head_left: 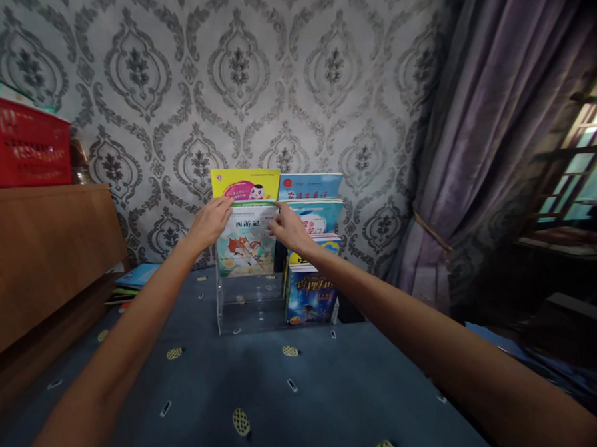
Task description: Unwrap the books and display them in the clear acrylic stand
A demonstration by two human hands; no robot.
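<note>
6 children's books [310,296] in 1 clear acrylic rack [243,310]: 2 left column, 4 right column. 2 hands: left hand [211,221], right hand [289,228]. 1 red basket [18,141]. 1 purple curtain [497,106].

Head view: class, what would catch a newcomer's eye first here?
The left hand and right hand grip a book by its top at centre, at a clear rack. A red basket sits upper left; a purple curtain hangs right.
</note>
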